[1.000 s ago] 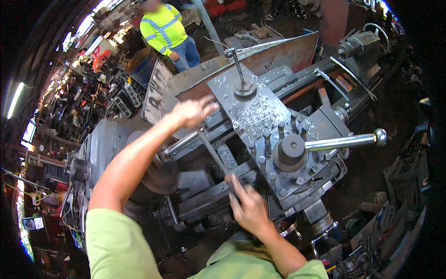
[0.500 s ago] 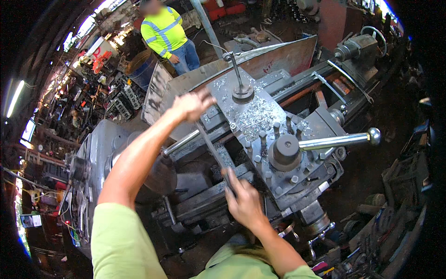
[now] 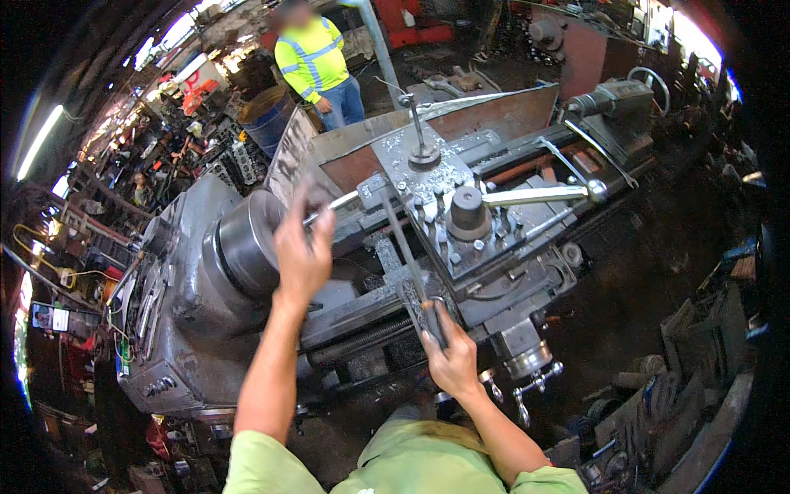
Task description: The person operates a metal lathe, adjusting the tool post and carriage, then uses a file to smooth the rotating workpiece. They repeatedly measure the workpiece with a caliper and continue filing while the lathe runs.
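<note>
My right hand (image 3: 453, 360) is closed around the dark handle of a long flat metal file (image 3: 405, 245). The blade slants up and away over the lathe bed, its far end beside the chip-covered slide (image 3: 393, 152). My left hand (image 3: 304, 253) is raised in front of the lathe chuck (image 3: 245, 235), fingers apart and partly smeared by motion, with nothing seen in it. Behind its fingers a shiny round bar (image 3: 342, 200) shows, partly hidden. Right of the file stands the tool post (image 3: 467, 216) with its long lever (image 3: 539, 195).
The headstock (image 3: 185, 272) rises at the left, the tailstock (image 3: 613, 107) at the far right. Wrenches (image 3: 568, 156) lie across the bed. Crank handles (image 3: 522, 395) stick out in front. A person in a yellow safety shirt (image 3: 313, 62) stands behind the lathe.
My left hand has drawn back from the file's far end, down and left toward the chuck. The right hand, still gripping the file, sits lower and slightly right. The view has shifted.
</note>
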The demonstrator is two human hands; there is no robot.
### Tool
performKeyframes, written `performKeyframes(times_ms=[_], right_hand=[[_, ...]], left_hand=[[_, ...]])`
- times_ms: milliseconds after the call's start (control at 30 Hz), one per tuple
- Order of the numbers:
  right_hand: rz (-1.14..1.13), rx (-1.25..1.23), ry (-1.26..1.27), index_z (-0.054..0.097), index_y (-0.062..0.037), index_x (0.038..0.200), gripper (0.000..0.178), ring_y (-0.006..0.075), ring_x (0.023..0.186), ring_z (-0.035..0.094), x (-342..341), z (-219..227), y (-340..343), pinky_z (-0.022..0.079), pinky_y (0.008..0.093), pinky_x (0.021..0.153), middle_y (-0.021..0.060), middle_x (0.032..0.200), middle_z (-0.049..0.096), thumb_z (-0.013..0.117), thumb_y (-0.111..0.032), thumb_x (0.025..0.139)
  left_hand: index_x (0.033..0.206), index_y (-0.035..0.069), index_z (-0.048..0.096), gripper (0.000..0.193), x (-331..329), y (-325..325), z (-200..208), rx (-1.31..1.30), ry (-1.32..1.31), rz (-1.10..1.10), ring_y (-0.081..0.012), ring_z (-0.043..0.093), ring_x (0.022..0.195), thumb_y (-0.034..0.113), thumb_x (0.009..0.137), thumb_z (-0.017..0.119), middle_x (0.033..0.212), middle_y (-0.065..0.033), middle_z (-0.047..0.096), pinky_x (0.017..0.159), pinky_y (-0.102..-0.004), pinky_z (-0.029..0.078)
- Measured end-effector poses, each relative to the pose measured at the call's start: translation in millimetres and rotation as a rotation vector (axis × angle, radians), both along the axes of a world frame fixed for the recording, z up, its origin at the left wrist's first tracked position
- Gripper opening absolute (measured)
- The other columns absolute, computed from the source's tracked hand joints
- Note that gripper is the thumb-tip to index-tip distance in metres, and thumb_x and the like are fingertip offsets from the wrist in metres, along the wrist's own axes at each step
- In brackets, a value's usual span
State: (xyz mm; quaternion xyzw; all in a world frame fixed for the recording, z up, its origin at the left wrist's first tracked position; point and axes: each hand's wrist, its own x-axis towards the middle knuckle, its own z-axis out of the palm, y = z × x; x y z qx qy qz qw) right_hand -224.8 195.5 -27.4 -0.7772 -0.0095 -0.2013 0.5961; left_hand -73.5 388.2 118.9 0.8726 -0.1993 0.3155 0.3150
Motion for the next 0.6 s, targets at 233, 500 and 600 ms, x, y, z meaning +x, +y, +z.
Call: performKeyframes(times_ms=[233, 500, 600], right_hand=[[0.07, -0.111, 0.071, 0.059, -0.0016, 0.127, 0.051, 0.0327, 0.094, 0.068, -112, -15, -63, 0.052, 0.041, 0.081, 0.016, 0.11, 0.069, 0.074, -0.022, 0.083], [-0.37, 0.448, 0.086, 0.056, -0.003, 0.126, 0.045, 0.015, 0.098, 0.062, -246, -23, -70, 0.05, 0.0324, 0.089, 0.0078, 0.105, 0.067, 0.073, -0.014, 0.086], [-0.642, 0.345, 0.15, 0.053, -0.0057, 0.125, 0.042, 0.0107, 0.088, 0.06, -293, -53, -65, 0.051, 0.0307, 0.083, 0.0021, 0.095, 0.063, 0.071, -0.01, 0.087]], left_hand=[[0.136, 0.001, 0.053, 0.044, -150, -20, -172, -0.226, 0.592, 0.025, -0.0214, 0.066, 0.097, 0.016, 0.096, 0.061, 0.109, -0.0165, 0.07, 0.09, -0.0351, 0.05], [0.127, -0.005, 0.059, 0.041, -159, -32, -194, -0.045, 0.325, -0.282, -0.0281, 0.061, 0.113, 0.023, 0.098, 0.062, 0.126, -0.0195, 0.064, 0.1, -0.0386, 0.046], [0.126, -0.004, 0.061, 0.044, -104, -48, -151, -0.078, 0.074, -0.355, -0.0298, 0.062, 0.113, 0.03, 0.098, 0.062, 0.126, -0.0211, 0.064, 0.098, -0.0387, 0.046]])
